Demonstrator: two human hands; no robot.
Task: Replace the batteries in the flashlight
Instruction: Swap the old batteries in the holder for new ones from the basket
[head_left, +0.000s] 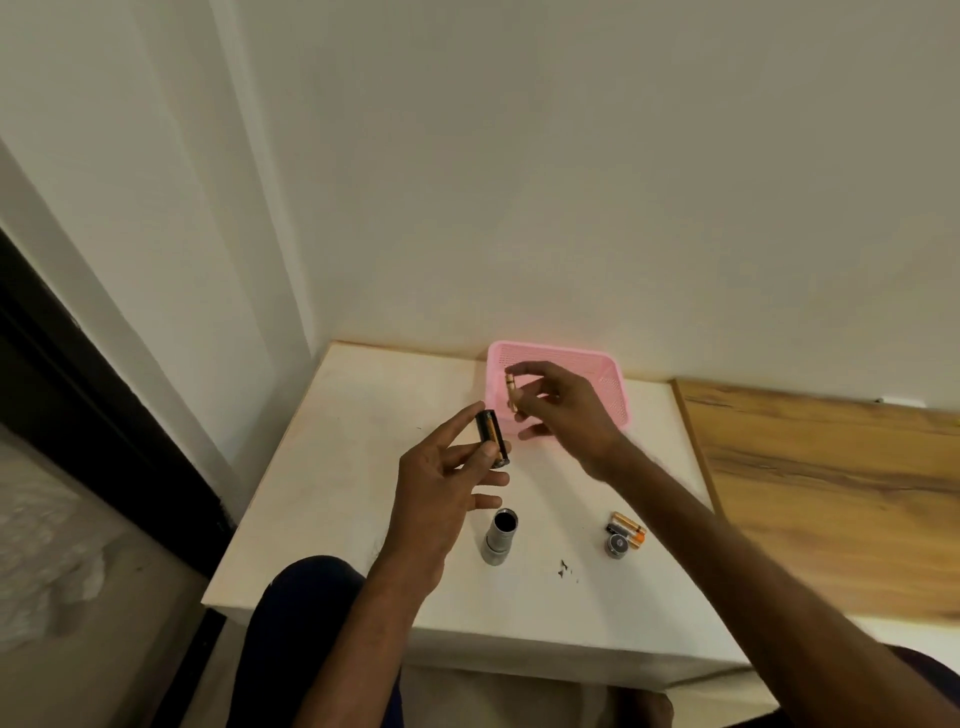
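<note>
The silver flashlight body (498, 540) stands upright on the white table (332, 467), its open dark end facing up. My left hand (441, 499) holds a black battery holder (491, 439) with batteries in it, above and behind the flashlight. My right hand (561, 410) pinches a single small gold battery (511, 392) upright between thumb and fingers, in front of the pink basket (613, 384). The round flashlight end cap (616, 544) lies on the table at the right, with loose orange and black batteries (629, 529) touching it.
The pink basket sits at the table's back edge against the wall. A wooden board (831, 478) borders the table on the right. Small dark specks (563, 569) lie near the front. My knees show below the table's front edge.
</note>
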